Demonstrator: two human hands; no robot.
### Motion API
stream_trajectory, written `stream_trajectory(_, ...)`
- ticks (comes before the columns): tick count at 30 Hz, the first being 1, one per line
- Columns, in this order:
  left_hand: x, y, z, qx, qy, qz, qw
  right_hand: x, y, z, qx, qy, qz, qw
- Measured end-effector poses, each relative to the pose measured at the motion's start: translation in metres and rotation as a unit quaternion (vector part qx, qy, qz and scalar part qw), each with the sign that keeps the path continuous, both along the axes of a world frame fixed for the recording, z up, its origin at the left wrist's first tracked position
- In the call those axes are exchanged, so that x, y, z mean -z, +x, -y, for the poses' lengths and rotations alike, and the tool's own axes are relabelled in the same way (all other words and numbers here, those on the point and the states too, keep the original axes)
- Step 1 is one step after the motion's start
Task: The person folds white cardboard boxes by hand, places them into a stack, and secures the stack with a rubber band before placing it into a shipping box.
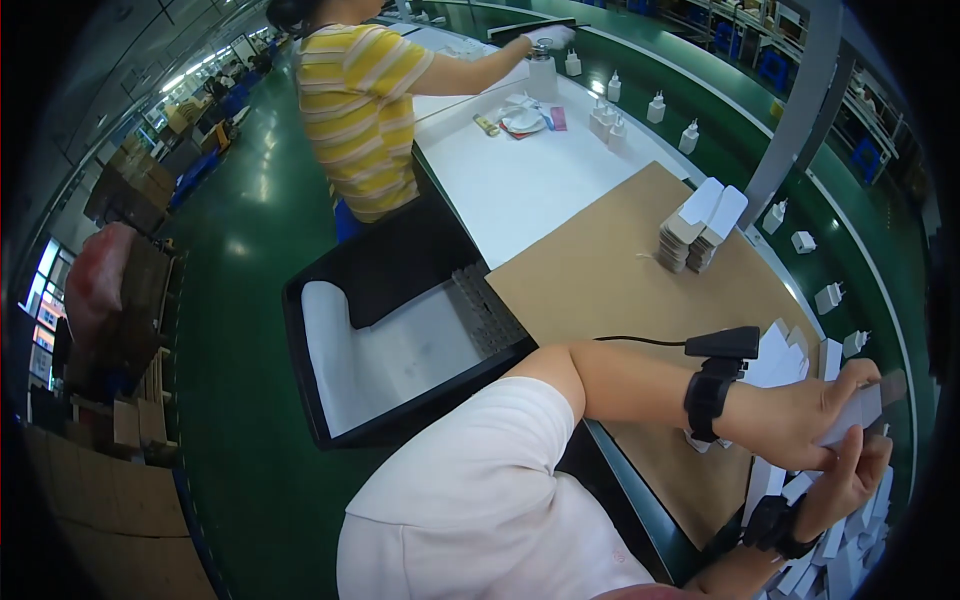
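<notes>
At the right side, over the table's edge, my left hand [795, 420] grips a small white box [855, 412] between thumb and fingers. A greyish flap or piece stands out at the box's far end; I cannot make out which. My right hand [850, 478] is closed at the box's near side, its fingertips pressed on it. Both wrists wear black straps, and a dark module [724, 343] with a cable sits on the left one. Just below my hands lies a pile of loose white boxes [835, 560]. Flat white cartons [780, 360] lie partly behind my left hand.
Stacked white folded cartons [700, 222] stand on the brown board [600, 260]. A black crate [310, 360] with a white sheet and grey divider is left of the table. Chargers [828, 297] line the green conveyor [690, 95]. A co-worker in yellow stripes [360, 110] reaches across the far white table.
</notes>
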State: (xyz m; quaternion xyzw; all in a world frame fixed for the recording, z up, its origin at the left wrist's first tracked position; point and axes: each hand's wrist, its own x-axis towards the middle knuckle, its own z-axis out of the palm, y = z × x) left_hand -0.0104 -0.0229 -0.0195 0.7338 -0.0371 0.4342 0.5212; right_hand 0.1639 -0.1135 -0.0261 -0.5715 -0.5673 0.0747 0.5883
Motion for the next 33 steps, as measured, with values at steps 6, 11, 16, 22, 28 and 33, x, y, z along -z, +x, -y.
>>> stream_trajectory(6, -0.003, 0.0, -0.007, -0.058, 0.159, 0.082, 0.982, -0.016, -0.052, -0.016, 0.047, 0.078, -0.096, 0.991)
stream_trajectory(11, -0.016, -0.02, -0.004, 0.075, -0.002, -0.058, 0.995, 0.005, -0.011, -0.014, -0.127, 0.056, -0.261, 0.955)
stream_trajectory(16, -0.001, -0.002, -0.014, 0.069, -0.045, -0.041, 0.996, 0.009, -0.029, -0.014, 0.084, 0.09, -0.109, 0.986)
stream_trajectory(22, -0.013, -0.019, -0.024, 0.134, -0.049, -0.069, 0.987, 0.006, -0.037, -0.01, 0.091, 0.135, 0.01, 0.987)
stream_trajectory(28, -0.022, -0.034, -0.034, 0.104, 0.067, -0.186, 0.975, 0.008, 0.023, -0.008, -0.094, 0.001, -0.113, 0.989)
stream_trajectory(33, -0.023, -0.033, -0.033, 0.076, 0.115, -0.195, 0.971, 0.006, 0.017, -0.01, -0.105, -0.007, -0.167, 0.98)
